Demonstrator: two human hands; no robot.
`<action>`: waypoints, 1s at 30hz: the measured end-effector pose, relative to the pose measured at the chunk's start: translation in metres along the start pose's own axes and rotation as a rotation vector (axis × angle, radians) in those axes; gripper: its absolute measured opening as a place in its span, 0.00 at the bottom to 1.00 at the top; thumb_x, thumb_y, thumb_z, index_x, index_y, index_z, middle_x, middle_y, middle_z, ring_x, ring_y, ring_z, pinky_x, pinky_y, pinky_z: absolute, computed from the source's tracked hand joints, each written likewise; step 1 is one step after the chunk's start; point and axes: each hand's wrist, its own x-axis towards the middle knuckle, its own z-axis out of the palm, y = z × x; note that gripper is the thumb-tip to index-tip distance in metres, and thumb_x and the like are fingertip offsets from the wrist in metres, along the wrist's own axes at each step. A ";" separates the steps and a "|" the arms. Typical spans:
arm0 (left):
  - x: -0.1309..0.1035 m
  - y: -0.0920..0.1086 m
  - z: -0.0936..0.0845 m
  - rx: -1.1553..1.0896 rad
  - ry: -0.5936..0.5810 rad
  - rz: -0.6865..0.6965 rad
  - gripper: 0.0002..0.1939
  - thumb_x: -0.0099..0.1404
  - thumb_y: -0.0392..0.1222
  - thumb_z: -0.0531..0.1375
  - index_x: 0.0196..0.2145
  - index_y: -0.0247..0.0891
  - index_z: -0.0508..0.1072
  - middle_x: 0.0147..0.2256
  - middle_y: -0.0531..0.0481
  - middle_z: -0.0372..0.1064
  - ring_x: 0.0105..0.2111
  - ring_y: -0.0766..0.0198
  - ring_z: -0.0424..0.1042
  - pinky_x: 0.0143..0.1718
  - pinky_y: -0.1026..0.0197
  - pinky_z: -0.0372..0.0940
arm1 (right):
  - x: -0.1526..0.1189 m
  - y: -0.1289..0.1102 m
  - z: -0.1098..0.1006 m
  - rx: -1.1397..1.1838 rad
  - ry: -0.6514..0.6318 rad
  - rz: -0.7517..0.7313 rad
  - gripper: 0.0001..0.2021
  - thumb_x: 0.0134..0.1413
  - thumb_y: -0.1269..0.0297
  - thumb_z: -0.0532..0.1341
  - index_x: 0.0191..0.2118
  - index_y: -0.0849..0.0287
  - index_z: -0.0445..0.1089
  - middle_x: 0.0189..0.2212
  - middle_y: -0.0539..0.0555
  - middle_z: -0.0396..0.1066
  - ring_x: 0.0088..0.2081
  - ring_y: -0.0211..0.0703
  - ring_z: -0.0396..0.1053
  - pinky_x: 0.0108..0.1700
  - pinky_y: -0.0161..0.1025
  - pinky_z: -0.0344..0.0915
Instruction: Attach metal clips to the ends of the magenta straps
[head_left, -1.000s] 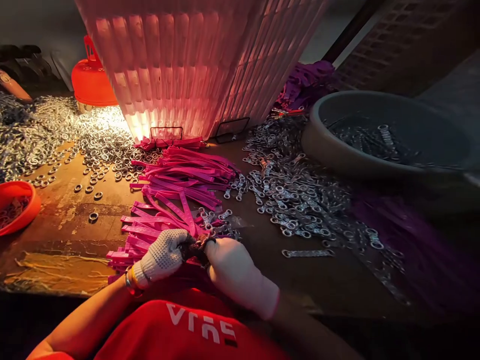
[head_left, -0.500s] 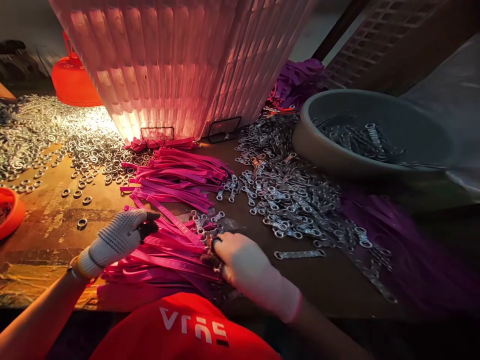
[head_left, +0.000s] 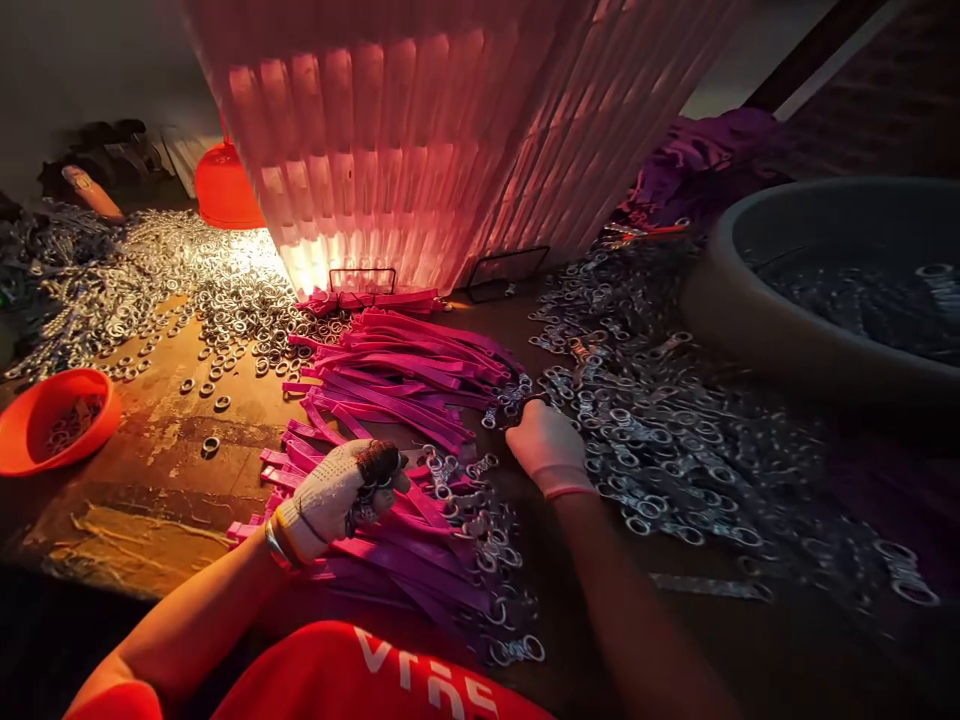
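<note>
My left hand (head_left: 341,492), in a pale dotted glove with dark-stained fingertips, hovers over a lower bundle of pink straps (head_left: 420,560). Its fingers are curled together, and whatever they might hold is too dark to name. My right hand (head_left: 546,447), gloved in white, is closed at the right end of an upper bundle of pink straps (head_left: 405,365). Linked metal ring pieces (head_left: 508,400) at that end lie against its fingers; the fingertips are hidden. More linked ring pieces (head_left: 491,530) trail from the lower bundle.
A heap of metal chain links (head_left: 660,440) spreads to the right, before a large grey basin (head_left: 716,290). Loose rings (head_left: 240,310) are piled under a red lamp (head_left: 229,190). A ribbed translucent panel (head_left: 390,150) stands behind; an orange bowl (head_left: 101,425) sits left.
My right hand has moved from the lower bundle's metal ends up to those of the upper bundle. My left hand has turned and curled further over the straps. The view has shifted rightward.
</note>
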 end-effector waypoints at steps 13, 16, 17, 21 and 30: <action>-0.024 -0.002 0.002 0.348 -0.085 0.048 0.20 0.63 0.56 0.60 0.28 0.33 0.71 0.18 0.54 0.62 0.14 0.74 0.56 0.14 0.70 0.48 | -0.105 0.014 -0.013 0.706 0.064 -0.452 0.24 0.48 0.78 0.50 0.50 0.59 0.69 0.42 0.58 0.75 0.44 0.48 0.71 0.49 0.44 0.66; -0.033 0.000 0.010 0.499 -0.095 0.153 0.19 0.63 0.55 0.60 0.26 0.34 0.71 0.17 0.56 0.61 0.15 0.74 0.54 0.15 0.70 0.48 | -0.136 -0.011 -0.033 0.822 0.011 -0.665 0.25 0.50 0.76 0.53 0.55 0.57 0.68 0.46 0.57 0.74 0.46 0.47 0.71 0.51 0.45 0.66; -0.035 0.001 0.012 0.544 -0.097 0.196 0.19 0.63 0.53 0.60 0.26 0.34 0.70 0.17 0.55 0.61 0.15 0.74 0.55 0.16 0.70 0.48 | -0.144 -0.018 -0.038 0.858 -0.021 -0.722 0.24 0.52 0.75 0.54 0.55 0.57 0.68 0.46 0.57 0.74 0.47 0.47 0.70 0.51 0.45 0.66; -0.040 -0.002 0.014 0.559 -0.098 0.255 0.19 0.64 0.52 0.59 0.25 0.33 0.70 0.17 0.54 0.62 0.16 0.73 0.57 0.17 0.69 0.49 | -0.160 -0.036 -0.041 1.097 -0.163 -0.721 0.19 0.55 0.70 0.56 0.52 0.58 0.70 0.40 0.54 0.76 0.43 0.44 0.72 0.45 0.40 0.69; -0.048 -0.023 0.023 0.275 -0.063 0.165 0.17 0.62 0.53 0.62 0.29 0.35 0.69 0.17 0.57 0.60 0.15 0.74 0.54 0.16 0.70 0.48 | -0.174 -0.029 -0.026 1.116 0.070 -0.554 0.14 0.59 0.65 0.56 0.49 0.56 0.72 0.45 0.57 0.76 0.47 0.47 0.72 0.50 0.46 0.68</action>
